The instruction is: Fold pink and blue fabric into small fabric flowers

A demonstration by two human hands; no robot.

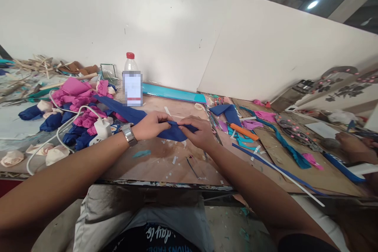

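Observation:
A long dark blue strip of cloth or crepe paper (126,112) runs from the heap at the left to both hands above the table's middle. My left hand (152,126), with a metal watch on its wrist, pinches the strip between thumb and fingers. Close beside it, my right hand (197,130) is closed on the strip's right end, thumb and fingertips pressed on the edge. The part under the fingertips looks folded, but the fingers hide the exact fold. Below the hands hangs a loose flap of the strip.
Pink, blue and cream bunched pieces (79,102) lie left with a white charger (102,126) and cable. A red-capped bottle (131,78) stands behind. Right are an orange-handled cutter (244,131), blue scraps (227,114) and a thin white strip (298,183). Another person's hand (354,145) is far right.

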